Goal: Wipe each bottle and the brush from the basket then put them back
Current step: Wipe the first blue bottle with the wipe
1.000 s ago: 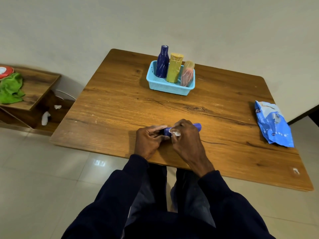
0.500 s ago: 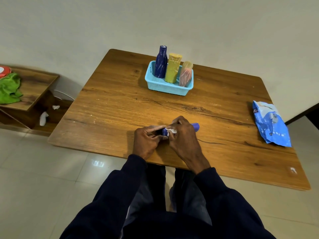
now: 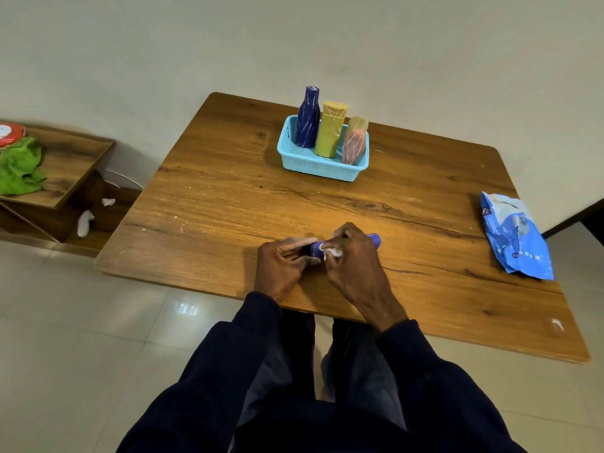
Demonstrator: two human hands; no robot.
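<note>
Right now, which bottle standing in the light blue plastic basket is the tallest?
The dark blue narrow-necked bottle at the left end of the basket; the yellow bottle and pink bottle beside it stand lower.

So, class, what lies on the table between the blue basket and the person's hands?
Only bare tabletop shows there in the head view, from basket to left hand and right hand.
</note>
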